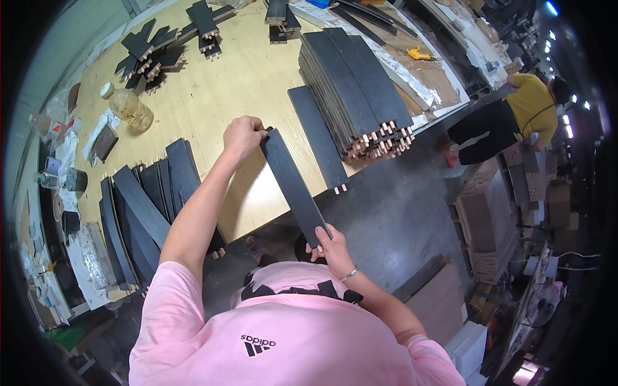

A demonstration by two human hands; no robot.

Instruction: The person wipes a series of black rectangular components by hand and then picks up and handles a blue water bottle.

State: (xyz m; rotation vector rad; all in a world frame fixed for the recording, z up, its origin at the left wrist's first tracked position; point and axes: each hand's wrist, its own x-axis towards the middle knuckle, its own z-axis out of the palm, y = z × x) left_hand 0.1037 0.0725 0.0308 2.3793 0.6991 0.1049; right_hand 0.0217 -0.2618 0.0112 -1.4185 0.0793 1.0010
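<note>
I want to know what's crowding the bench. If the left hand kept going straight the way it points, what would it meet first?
Probably the single dark slat lying flat, then the tall slat stack; depth is unclear.

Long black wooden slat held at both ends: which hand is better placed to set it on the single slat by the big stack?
Left hand: it grips the slat's far end over the table, nearest that single slat.

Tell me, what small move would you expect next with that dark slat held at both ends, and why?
Probably lowering it flat onto the wooden table. The left hand grips the far end of the dark slat, the right hand the near end, which hangs past the table edge. A single slat lies flat right beside it, next to the tall stack, so there seems a likely spot.
</note>
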